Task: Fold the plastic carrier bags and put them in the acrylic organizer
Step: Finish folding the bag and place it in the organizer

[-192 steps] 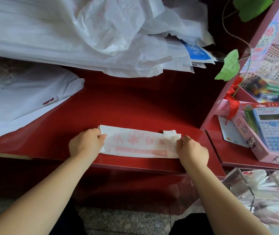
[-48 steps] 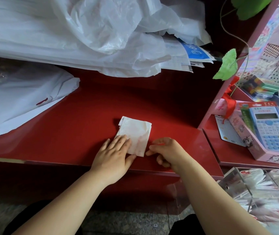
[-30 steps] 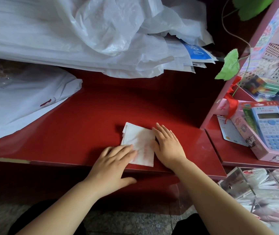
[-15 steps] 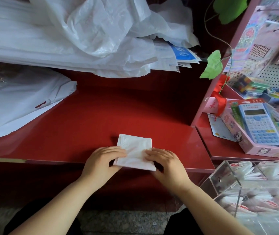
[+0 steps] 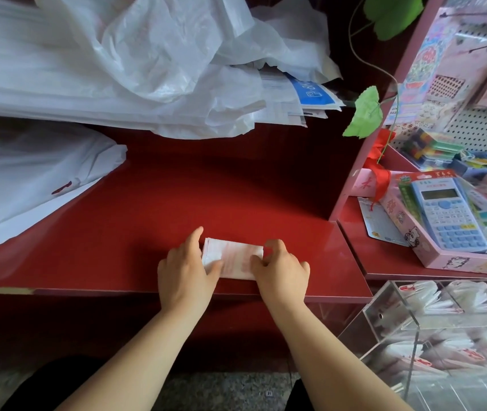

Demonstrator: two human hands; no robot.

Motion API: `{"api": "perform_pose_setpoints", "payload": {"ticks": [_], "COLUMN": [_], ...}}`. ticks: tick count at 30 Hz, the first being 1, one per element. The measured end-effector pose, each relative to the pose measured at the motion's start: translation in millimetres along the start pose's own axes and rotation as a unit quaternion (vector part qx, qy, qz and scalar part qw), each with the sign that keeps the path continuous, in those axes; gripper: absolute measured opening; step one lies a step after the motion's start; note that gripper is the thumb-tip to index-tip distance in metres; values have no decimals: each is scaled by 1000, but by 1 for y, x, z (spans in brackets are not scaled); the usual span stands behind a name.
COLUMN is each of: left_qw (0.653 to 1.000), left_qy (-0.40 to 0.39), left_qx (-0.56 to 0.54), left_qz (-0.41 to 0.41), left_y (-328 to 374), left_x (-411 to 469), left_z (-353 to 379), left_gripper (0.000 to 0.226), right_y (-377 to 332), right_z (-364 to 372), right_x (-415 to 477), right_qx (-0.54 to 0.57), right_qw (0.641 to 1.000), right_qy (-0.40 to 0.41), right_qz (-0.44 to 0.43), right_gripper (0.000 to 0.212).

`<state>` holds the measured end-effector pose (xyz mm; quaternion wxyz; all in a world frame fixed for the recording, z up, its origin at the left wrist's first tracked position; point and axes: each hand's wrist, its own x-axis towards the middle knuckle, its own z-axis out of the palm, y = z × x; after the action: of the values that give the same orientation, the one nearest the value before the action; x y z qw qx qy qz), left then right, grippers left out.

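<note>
The left hand is holding the left end of the folded bag, thumb on top, and the bag is lying flat on the red table between both hands. The right hand is pinching the bag's right end with curled fingers, and the clear acrylic organizer is sitting lower down, to that hand's right.

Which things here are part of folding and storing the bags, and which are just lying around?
Job: folded bag, held by left hand and right hand; pile of unfolded bags; acrylic organizer.
Lying about: calculator; green leaf; red ribbon; blue-printed papers.
</note>
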<state>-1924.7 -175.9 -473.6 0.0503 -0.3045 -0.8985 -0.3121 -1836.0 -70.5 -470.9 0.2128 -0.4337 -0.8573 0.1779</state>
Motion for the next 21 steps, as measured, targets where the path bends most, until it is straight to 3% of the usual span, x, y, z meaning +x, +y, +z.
{"api": "perform_pose_setpoints", "payload": {"ticks": [3, 6, 8, 10, 12, 14, 16, 18, 21], "left_qw": [979, 937, 923, 910, 902, 897, 893, 901, 896], "left_qy": [91, 53, -20, -62, -54, -32, -6, 2, 42], "left_qx": [61, 103, 137, 170, 167, 142, 113, 81, 30], "left_qz": [170, 329, 359, 372, 394, 417, 436, 426, 441], "left_y": [-11, -22, -25, -25, -28, -31, -32, -32, -28], "left_x": [3, 5, 5, 5, 5, 3, 1, -4, -15], "left_z": [11, 14, 12, 9, 10, 10, 9, 8, 4], "left_gripper": [55, 37, 56, 73, 73, 72, 82, 87, 54], "right_y": [-1, 1, 3, 8, 13, 15, 24, 28, 34], "right_z": [1, 8, 6, 1, -7, -20, -15, -15, -14], "right_x": [-2, -3, -6, -9, -14, -18, -21, -28, -39], "right_qx": [-45, -21, -33, -98, -95, -60, -68, -43, 1], "right_qw": [998, 995, 988, 975, 962, 951, 948, 951, 957], "right_qy": [5, 63, 97, 60, -47, -171, -166, -130, -54], "right_qz": [-35, -68, -117, -188, -251, -249, -263, -277, -284], "right_gripper": [39, 43, 39, 39, 44, 56, 65, 51, 37]}}
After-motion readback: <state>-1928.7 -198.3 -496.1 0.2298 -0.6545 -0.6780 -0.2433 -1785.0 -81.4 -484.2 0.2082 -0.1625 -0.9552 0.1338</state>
